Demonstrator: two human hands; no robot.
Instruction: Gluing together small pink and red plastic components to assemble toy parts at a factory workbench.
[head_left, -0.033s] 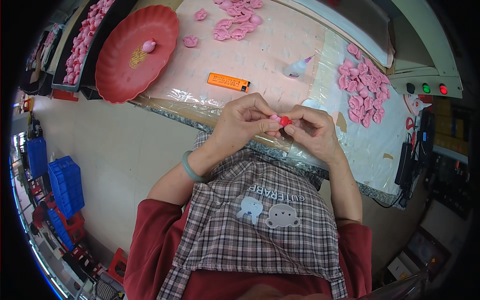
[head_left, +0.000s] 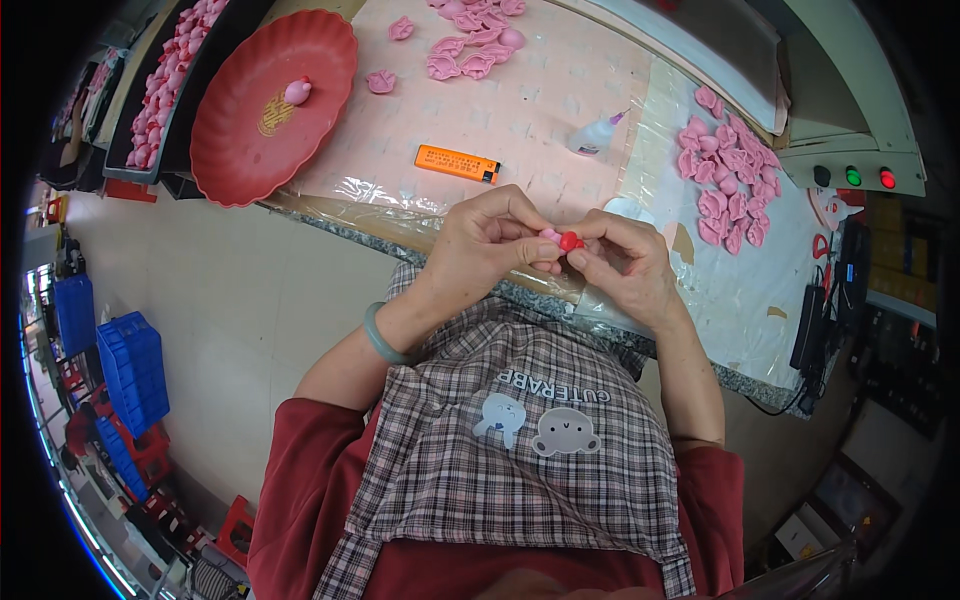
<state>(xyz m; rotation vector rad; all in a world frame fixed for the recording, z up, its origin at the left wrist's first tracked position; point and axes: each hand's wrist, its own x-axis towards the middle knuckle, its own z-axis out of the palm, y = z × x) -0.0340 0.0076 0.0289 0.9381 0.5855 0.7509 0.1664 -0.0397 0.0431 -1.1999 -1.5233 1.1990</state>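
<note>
Over the table's near edge, a small pink piece with a shiny red part (head_left: 570, 241) is pinched between the fingertips of both hands. My left hand (head_left: 487, 240) grips its pink end between thumb and fingers. On the red side, the thumb and forefinger of my right hand (head_left: 637, 268) are closed on it. Beyond the hands lie an orange lighter (head_left: 455, 163) and a small squeeze bottle (head_left: 595, 137) with a purple tip. Pink petal-like pieces (head_left: 730, 165) are heaped at the right, with more pink pieces (head_left: 478, 63) at the back.
To the left, a red scalloped plate (head_left: 215, 165) carries one pink-and-red figure (head_left: 297, 92). Beside it, a black tray (head_left: 200, 112) is full of similar figures. A machine housing with green and red buttons (head_left: 870, 178), red-handled scissors (head_left: 820, 245) and a blue crate (head_left: 133, 370) stand further out.
</note>
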